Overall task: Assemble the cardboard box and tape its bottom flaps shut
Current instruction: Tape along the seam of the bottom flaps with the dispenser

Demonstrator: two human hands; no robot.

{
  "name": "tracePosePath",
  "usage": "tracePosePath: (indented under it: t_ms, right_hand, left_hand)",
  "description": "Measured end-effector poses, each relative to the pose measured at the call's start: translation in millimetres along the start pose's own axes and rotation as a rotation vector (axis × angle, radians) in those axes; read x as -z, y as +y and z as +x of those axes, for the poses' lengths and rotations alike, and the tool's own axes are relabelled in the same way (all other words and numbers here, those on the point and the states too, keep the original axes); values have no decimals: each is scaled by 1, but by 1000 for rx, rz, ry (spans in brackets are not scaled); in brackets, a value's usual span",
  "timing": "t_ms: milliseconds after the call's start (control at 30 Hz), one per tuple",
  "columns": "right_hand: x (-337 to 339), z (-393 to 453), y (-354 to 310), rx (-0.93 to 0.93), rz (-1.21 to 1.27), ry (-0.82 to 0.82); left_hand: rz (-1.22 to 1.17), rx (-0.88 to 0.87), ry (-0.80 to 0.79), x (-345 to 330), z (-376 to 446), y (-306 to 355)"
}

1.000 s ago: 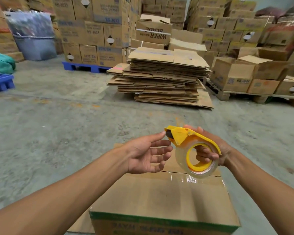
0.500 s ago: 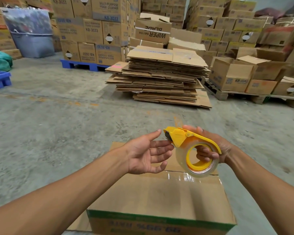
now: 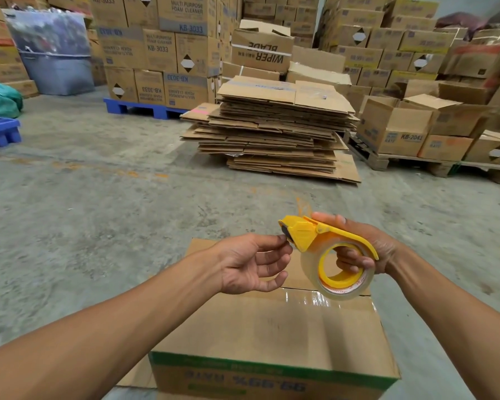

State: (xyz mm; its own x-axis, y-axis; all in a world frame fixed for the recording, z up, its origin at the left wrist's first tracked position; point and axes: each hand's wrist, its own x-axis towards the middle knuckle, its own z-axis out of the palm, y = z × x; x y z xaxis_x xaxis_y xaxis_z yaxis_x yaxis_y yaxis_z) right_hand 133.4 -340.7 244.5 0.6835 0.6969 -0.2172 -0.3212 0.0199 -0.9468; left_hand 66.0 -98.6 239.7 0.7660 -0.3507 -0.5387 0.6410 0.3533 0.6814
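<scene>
At frame centre, the right hand [image 3: 361, 252] grips the tape dispenser [image 3: 326, 255] above the box [image 3: 272, 336]. The left hand [image 3: 251, 264] pinches at its cutter (hunting the tape end, I'd guess).

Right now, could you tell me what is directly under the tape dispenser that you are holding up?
The tape dispenser hangs over the cardboard box, above the far end of its shiny taped seam. Hands and dispenser cover part of the far flap; the box's inside is hidden.

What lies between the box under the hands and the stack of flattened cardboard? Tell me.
Only bare concrete floor shows between the box and the flattened cardboard stack in the head view.
</scene>
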Motion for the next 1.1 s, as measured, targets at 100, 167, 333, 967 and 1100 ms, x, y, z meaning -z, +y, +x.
tracePosePath:
  t_ms: [100,167,333,967,1100]
  right_hand:
    - [0,0,-1,-33,-34,2]
    - [-2,0,-1,-98,-114,1]
    - [-5,-5,0,-225,-292,-10]
    - [-50,128,39,-73,-890,31]
    - [-56,149,46,-92,-825,0]
  left_hand:
    - [24,8,54,2,3,-2]
    - [84,17,115,9,6,-4]
    - [236,39,250,46,12,-3]
    - [665,-353,816,207,46,-18]
    - [610,-322,831,227,48,-21]
